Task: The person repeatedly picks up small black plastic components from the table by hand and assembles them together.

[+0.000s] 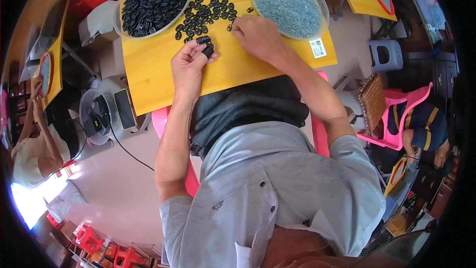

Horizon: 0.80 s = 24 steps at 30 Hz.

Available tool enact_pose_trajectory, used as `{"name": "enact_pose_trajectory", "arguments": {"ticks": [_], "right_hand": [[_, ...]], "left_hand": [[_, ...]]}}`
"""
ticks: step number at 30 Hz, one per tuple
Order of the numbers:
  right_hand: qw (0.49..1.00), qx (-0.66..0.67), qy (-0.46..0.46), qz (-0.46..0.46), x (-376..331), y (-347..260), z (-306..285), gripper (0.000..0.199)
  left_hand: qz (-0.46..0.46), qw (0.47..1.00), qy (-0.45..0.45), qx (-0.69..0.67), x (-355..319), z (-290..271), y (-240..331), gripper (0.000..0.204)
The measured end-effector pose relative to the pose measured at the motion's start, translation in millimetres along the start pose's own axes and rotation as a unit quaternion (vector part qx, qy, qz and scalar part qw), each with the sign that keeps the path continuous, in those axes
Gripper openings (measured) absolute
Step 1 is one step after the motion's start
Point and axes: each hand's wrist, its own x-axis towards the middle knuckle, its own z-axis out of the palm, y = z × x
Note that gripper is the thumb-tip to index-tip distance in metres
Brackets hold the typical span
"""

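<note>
The yellow table point(158, 77) has bare wood along its near edge, widest at the near left and between the forearms; its far left and far right are taken up by two clear tubs, each reaching a side edge. The left tub point(117, 21) is heaped with black oval pieces point(154, 6), the right tub point(326, 16) with thin grey-blue pins point(287, 7). Dozens of loose black pieces point(198, 16) lie between, too crowded to count; one label point(318, 48) sits near right. The left hand point(187, 67) pinches at least two black parts point(203, 40). The right hand point(260, 37) curls narrowly beside the loose pieces; its grip cannot be told.
</note>
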Motion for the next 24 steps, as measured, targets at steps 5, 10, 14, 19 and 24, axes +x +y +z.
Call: {"name": "enact_pose_trajectory", "arguments": {"ticks": [5,10,14,19,24], "right_hand": [[0.999,-0.029,0.005,-0.012,0,-3,0,0.014],[0.998,-0.059,-0.005,-0.019,0,-4,-2,0.014],[0.995,-0.093,-0.013,-0.020,-1,-5,-2,0.014],[0.996,-0.078,-0.014,-0.029,-2,3,2,0.013],[0.996,0.020,0.024,-0.082,-3,-7,-10,0.008]], "left_hand": [[0.000,1.000,-0.002,0.009,-2,1,4,0.019],[-0.003,1.000,0.000,0.010,-2,3,6,0.018],[-0.004,1.000,0.001,0.013,-3,2,5,0.018],[0.005,1.000,0.003,0.005,-1,1,-1,0.019],[0.024,1.000,0.014,-0.008,-2,10,-5,0.020]]}}
